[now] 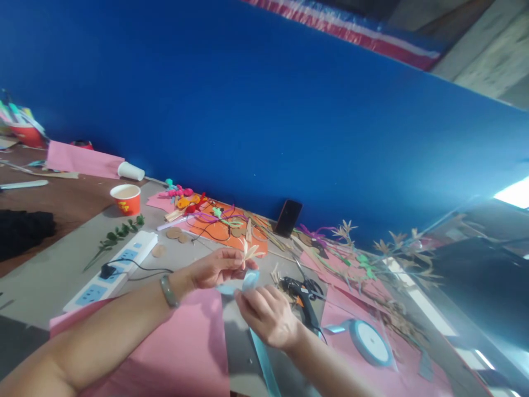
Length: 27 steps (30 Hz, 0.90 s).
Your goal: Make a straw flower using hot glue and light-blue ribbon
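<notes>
Near the centre of the head view, my left hand (218, 268) pinches a pale, straw-coloured flower (248, 252) with pointed petals by its base. My right hand (268, 315) is closed just below and to the right, gripping a light blue ribbon (264, 361). Part of the ribbon loops up between the two hands beneath the flower, and its tail hangs down over the table's front. A roll of light blue ribbon (372, 343) lies on pink paper at the right.
A black glue gun (305, 300) and scissors lie right of my hands. To the left are a white power strip (111, 271), a leafy sprig (118, 236) and a red paper cup (127, 205). A phone (288, 218) leans against the blue wall (248, 110).
</notes>
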### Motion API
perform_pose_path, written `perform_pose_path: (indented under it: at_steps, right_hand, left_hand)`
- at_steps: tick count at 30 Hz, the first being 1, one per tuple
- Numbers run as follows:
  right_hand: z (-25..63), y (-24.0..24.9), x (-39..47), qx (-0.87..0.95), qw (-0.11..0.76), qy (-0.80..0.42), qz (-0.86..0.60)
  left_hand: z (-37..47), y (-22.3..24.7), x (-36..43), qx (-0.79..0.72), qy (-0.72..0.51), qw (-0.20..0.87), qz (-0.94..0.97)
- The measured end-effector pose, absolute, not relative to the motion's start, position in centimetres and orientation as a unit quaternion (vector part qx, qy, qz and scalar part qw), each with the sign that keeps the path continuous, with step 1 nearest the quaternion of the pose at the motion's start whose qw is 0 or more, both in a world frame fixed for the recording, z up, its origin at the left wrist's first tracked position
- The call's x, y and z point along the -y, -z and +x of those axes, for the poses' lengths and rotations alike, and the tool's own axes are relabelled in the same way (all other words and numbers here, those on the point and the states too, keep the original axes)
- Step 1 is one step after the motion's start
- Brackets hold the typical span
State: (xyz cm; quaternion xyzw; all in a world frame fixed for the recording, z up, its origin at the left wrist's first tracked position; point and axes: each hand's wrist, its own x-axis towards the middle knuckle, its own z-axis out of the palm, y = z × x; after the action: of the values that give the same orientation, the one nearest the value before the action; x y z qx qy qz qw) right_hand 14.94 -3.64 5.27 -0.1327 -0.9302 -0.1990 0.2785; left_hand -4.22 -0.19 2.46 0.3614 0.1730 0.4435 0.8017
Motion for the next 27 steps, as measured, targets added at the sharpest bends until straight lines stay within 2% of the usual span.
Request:
perform_pose_path:
  at_steps: [2, 5, 8, 10, 15, 21, 27]
  right_hand:
    - [15.5, -5.5, 3.7, 0.910, 0.359, 0.077, -0.191]
    - [15.7, -5.9, 3.6, 0.770, 0.473, -0.232, -0.360]
    - [15.5, -5.7, 2.8, 0.540, 0.498, -0.514, -0.444]
    - [15.3, -5.3, 2.4, 0.429, 0.491, -0.615, -0.443]
    - [14.8, -4.4, 2.6, 0.315, 0.468, -0.697, -0.442]
    - [14.3, -3.4, 2.9, 0.331, 0.431, -0.725, -0.423]
    - [13.8, -3.1, 2.9, 0.362, 0.409, -0.732, -0.407]
  left_hand:
    - [-4.3, -2.8, 0.1, -0.183, -0.450, 0.798, 0.358]
    - [-4.4, -2.7, -0.3, -0.207, -0.475, 0.773, 0.366]
    - [-4.5, -2.4, -0.6, -0.213, -0.499, 0.757, 0.365]
    - [-4.5, -2.3, -0.6, -0.201, -0.503, 0.755, 0.370]
    - [-4.3, -2.4, -0.2, -0.185, -0.495, 0.755, 0.388]
    - [-3.6, -2.5, 0.5, -0.211, -0.469, 0.750, 0.416]
    - [-3.1, -2.8, 0.9, -0.277, -0.495, 0.651, 0.505]
